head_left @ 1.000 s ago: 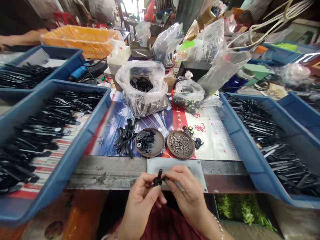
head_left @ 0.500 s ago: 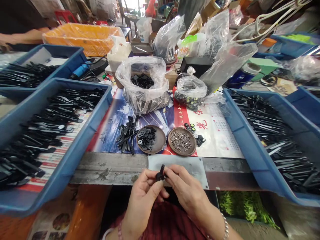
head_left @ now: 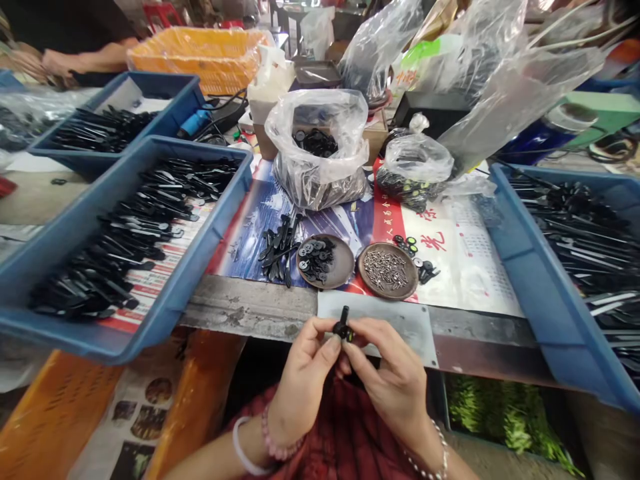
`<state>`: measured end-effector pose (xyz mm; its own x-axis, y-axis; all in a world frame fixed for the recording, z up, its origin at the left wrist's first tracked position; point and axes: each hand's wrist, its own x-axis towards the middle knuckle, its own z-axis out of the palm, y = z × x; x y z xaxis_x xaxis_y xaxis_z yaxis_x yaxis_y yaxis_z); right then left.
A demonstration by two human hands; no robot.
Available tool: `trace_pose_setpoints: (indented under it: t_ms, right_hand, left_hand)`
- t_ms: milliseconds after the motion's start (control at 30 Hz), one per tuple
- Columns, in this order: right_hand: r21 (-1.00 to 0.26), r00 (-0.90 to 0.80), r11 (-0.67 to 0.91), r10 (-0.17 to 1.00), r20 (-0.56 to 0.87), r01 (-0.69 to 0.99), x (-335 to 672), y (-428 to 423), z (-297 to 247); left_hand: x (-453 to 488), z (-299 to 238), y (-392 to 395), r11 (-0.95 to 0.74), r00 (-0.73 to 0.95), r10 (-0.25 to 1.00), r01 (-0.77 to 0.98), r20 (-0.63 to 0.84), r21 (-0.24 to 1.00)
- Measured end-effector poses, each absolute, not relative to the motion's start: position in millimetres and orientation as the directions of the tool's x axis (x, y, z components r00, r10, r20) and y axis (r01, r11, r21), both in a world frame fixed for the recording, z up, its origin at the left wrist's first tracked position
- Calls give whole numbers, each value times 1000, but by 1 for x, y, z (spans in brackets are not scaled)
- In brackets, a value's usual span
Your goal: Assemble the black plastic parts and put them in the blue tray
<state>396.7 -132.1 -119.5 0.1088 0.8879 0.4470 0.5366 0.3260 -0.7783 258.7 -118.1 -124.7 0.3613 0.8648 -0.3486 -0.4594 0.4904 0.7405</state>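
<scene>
My left hand (head_left: 306, 373) and my right hand (head_left: 391, 373) meet at the near edge of the table, fingers pinched together on one small black plastic part (head_left: 343, 325) that sticks up between them. Just beyond the hands stand two round brown dishes: one holds black washers (head_left: 320, 257), the other small metal screws (head_left: 388, 269). A little heap of long black parts (head_left: 278, 245) lies left of the dishes. A clear bag of black discs (head_left: 319, 150) stands behind them.
Blue trays of long black parts flank the work spot at left (head_left: 150, 220) and right (head_left: 545, 280), with another at far left (head_left: 115, 120). Another person's hands (head_left: 45, 63) rest at the back left beside an orange crate (head_left: 200, 57). Plastic bags crowd the back.
The view has swung down and to the left, so everything on the table sits further right in the picture. Both hands stay pinched on the small black part.
</scene>
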Motion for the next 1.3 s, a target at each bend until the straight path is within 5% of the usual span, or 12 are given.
trace_pose_setpoints:
  t_ms: [400, 667, 1300]
  right_hand:
    - [-836, 226, 295, 873, 432, 462, 380, -134, -136]
    - [-807, 176, 302, 880, 440, 506, 381, -130, -125]
    - [-813, 159, 288, 895, 416, 506, 381, -125, -125]
  left_hand:
    - [254, -121, -121, 331, 267, 933, -371, -242, 867]
    - [251, -111, -124, 134, 204, 973, -122, -107, 983]
    - [257, -115, -121, 282, 152, 956, -224, -252, 933]
